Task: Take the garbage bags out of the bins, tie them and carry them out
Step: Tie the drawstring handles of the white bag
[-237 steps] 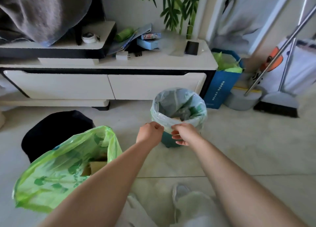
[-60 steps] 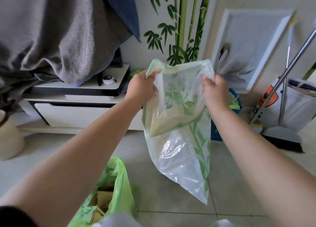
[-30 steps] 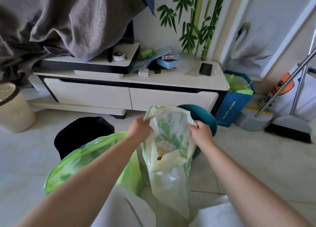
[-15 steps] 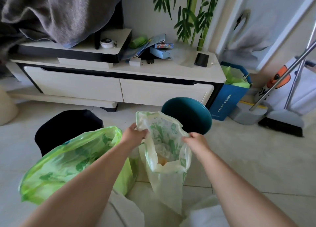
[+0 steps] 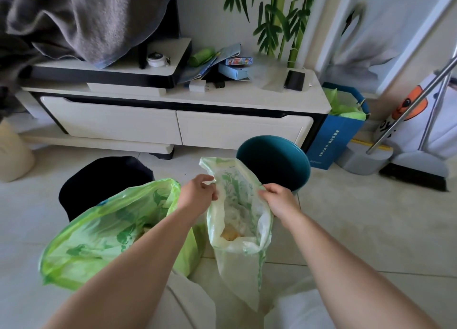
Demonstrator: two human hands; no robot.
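Note:
A pale translucent garbage bag (image 5: 237, 229) with a green leaf print hangs open in front of me, some trash showing inside. My left hand (image 5: 197, 195) pinches its left rim and my right hand (image 5: 279, 200) pinches its right rim. Behind it stands the teal bin (image 5: 277, 162), with no bag in it. To the left a bright green garbage bag (image 5: 103, 234) sits open on the floor, my left forearm crossing over it. A black bin (image 5: 103, 180) stands behind the green bag.
A low white TV cabinet (image 5: 173, 120) with clutter on top runs along the wall. A blue paper bag (image 5: 338, 130), a dustpan (image 5: 368, 160) and a broom (image 5: 415, 175) stand at the right. A beige basket (image 5: 12, 155) is at the far left. Tiled floor lies to the right.
The pale bag was lifted out of the teal bin, raised high, then lowered in front of me. In the last half second both hands shifted slightly along its rim.

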